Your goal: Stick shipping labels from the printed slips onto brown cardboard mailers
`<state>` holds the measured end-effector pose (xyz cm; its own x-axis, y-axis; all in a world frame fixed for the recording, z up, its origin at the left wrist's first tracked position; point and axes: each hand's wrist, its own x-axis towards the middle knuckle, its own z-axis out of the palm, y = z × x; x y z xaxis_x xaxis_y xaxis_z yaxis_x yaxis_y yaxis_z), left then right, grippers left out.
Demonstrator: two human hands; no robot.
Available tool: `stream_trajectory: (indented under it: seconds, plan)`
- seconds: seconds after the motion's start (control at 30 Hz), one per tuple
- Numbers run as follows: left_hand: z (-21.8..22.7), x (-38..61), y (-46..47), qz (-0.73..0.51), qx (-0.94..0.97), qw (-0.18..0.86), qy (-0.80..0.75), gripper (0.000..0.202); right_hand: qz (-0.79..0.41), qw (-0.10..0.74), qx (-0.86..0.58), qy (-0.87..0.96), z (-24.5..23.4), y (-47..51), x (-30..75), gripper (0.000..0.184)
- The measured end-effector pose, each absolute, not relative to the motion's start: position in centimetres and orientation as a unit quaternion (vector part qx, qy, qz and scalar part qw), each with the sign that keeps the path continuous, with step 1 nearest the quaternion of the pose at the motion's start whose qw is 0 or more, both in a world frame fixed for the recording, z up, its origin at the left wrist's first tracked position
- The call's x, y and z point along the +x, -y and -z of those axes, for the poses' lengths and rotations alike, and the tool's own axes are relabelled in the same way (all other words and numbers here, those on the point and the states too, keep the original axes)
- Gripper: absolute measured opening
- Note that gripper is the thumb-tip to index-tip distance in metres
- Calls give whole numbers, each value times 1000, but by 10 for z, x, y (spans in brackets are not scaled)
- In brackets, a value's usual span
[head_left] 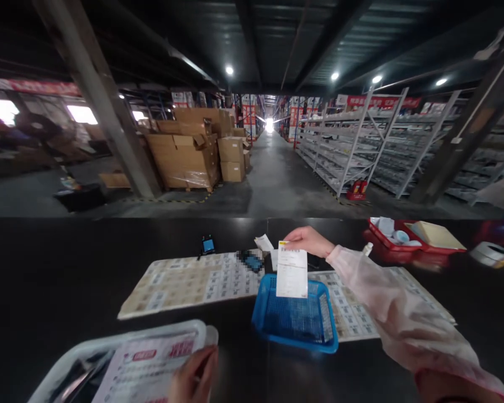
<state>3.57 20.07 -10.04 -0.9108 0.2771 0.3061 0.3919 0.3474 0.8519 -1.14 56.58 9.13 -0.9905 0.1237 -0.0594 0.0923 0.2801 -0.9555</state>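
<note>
While the right hand [308, 240] pinches a slip [292, 273] (over blue basket [294, 322]), left hand's [195, 375] grip unclear.

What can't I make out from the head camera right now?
- Slip in the right hand: print too small to read.
- Patch on the label sheets: pixelated.
- Left hand on the grey tray: cut off by the bottom edge; grip unclear.
- Red bin contents: blurred.
</note>
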Motion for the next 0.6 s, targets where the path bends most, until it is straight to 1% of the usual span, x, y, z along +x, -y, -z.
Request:
stream_trajectory:
  seconds: [0.1,0.2,0.27,0.3,0.37,0.47,0.53,0.6]
  plan:
    - [95,34,-204,535,-260,108,797,33,-594,-10,-68,802,-95,-546,-2,48]
    - [86,38,-208,538,-308,147,771,21,-595,-29,-65,800,-94,-525,6,46]
    - [78,45,-212,565,-309,137,753,14,-602,-37,-67,795,-90,-511,10,44]
    - [75,50,-214,589,-302,115,741,14,-605,-41,-69,792,-87,-504,12,43]
    - [70,59,-219,647,-281,54,706,20,-608,-50,-70,789,-83,-492,16,42]
    - [69,71,-227,728,-256,-37,635,40,-606,-64,-66,790,-78,-479,20,41]
    - [72,75,-232,764,-246,-78,592,50,-603,-71,-66,792,-76,-474,22,41]
    - [75,77,-235,783,-243,-106,562,55,-597,-77,-69,796,-74,-471,24,41]
